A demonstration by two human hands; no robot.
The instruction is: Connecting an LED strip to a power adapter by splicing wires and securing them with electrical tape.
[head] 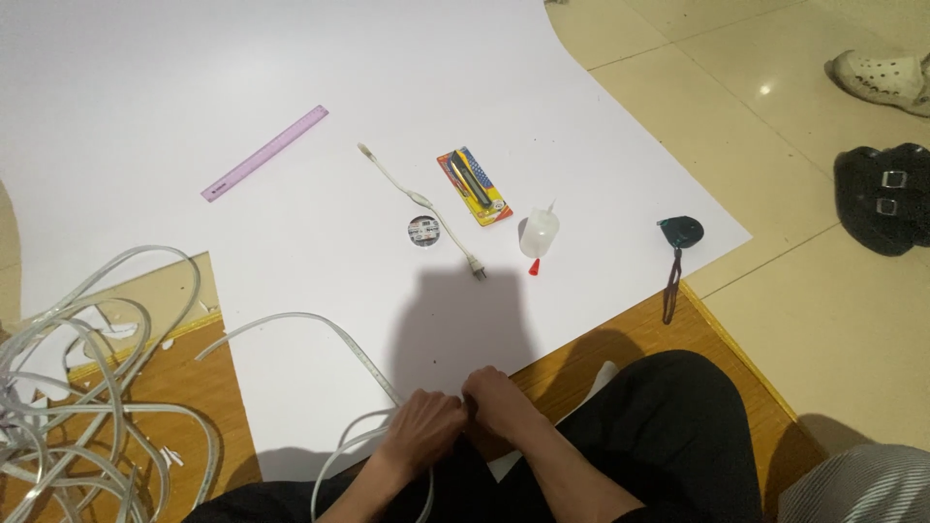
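left hand [423, 426], right hand [499, 399], pinching strip light [320, 329]

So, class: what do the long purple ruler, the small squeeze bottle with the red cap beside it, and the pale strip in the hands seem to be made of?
Long purple ruler: likely translucent plastic, see-through tint.
Small squeeze bottle: probably soft plastic, milky and matt.
Pale strip: apparently flexible plastic or silicone; it curves freely between both hands.

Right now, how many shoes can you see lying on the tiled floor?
2. A white clog lies at the top right edge, partly cut off. A black buckled sandal lies just below it, beside the white sheet's corner. More may lie out of view.
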